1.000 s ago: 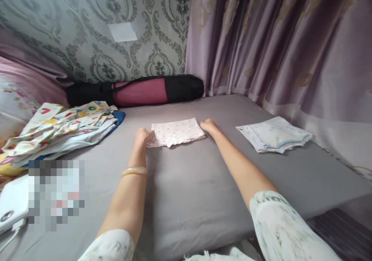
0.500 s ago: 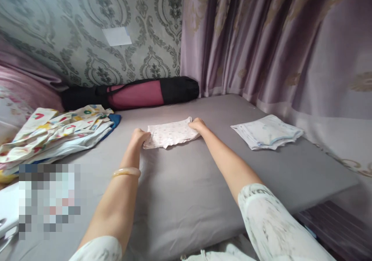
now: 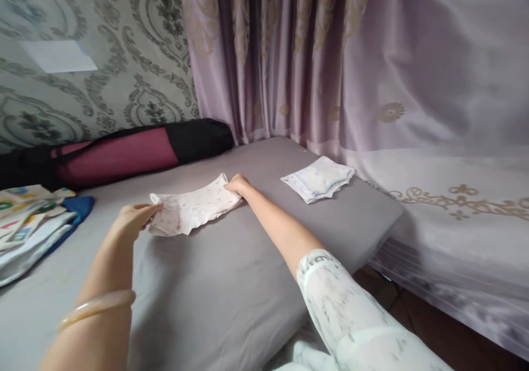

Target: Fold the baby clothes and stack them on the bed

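Note:
A small folded white cloth with faint dots (image 3: 192, 211) lies on the grey mattress (image 3: 231, 283), its two ends raised a little. My left hand (image 3: 133, 220) pinches its left end, and a pale bangle sits on that wrist. My right hand (image 3: 237, 184) is closed on the cloth's far right corner. A second stack of folded white cloths (image 3: 318, 178) rests on the mattress further right, near the corner and untouched.
A black and maroon rolled bag (image 3: 124, 153) lies along the patterned wall. A pile of printed and blue fabrics (image 3: 28, 225) sits at the left. Mauve curtains (image 3: 330, 68) hang behind and to the right. The mattress edge drops off at the right to the floor.
The view has swung to the right. Both hands have gripped the dotted cloth's ends and lifted them slightly off the mattress; the cloth now sags between them.

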`<state>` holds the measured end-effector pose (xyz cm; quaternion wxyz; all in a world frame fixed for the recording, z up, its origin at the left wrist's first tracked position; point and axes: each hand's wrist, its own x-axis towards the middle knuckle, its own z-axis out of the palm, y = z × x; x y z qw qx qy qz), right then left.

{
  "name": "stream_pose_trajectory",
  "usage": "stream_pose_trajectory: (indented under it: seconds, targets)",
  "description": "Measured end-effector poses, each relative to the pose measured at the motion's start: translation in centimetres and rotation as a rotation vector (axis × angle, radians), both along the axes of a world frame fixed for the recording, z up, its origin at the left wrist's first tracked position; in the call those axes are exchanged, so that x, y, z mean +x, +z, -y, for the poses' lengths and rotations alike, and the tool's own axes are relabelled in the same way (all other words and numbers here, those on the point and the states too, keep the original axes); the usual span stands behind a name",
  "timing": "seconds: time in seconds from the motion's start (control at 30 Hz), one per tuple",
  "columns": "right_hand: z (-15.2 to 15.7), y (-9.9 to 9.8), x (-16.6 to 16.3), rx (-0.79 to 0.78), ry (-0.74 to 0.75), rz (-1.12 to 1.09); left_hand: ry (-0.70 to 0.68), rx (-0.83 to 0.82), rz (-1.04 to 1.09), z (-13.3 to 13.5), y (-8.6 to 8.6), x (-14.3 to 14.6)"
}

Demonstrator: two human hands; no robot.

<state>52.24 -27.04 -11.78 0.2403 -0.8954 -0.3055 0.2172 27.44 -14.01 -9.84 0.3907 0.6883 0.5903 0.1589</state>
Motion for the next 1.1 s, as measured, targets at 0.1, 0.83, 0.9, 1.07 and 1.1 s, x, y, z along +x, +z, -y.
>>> stream_pose_trajectory:
  seconds: [0.1,0.83,0.9,1.07,1.1]
  targets:
    - [2.0,1.3,0.8,0.020,0.016,0.020,0.036,0.012,0.081,1.7,2.1,1.9]
    - [22.3,11.3,16.1,0.238,-0.592,-0.027,-0.508,-0.377,0.755,20.4,2.7,21.3]
    - [23.9,11.3,17.2,0.197,-0.623,0.060,-0.514,-0.428,0.774,21.6,2.0,22.7]
    - [26.7,11.1,18.9,0.079,-0.675,0.259,-0.534,-0.523,0.786,24.1,0.2,25.3]
    - [27.0,11.1,19.1,0.058,-0.686,0.290,-0.524,-0.540,0.780,24.5,-0.1,25.7]
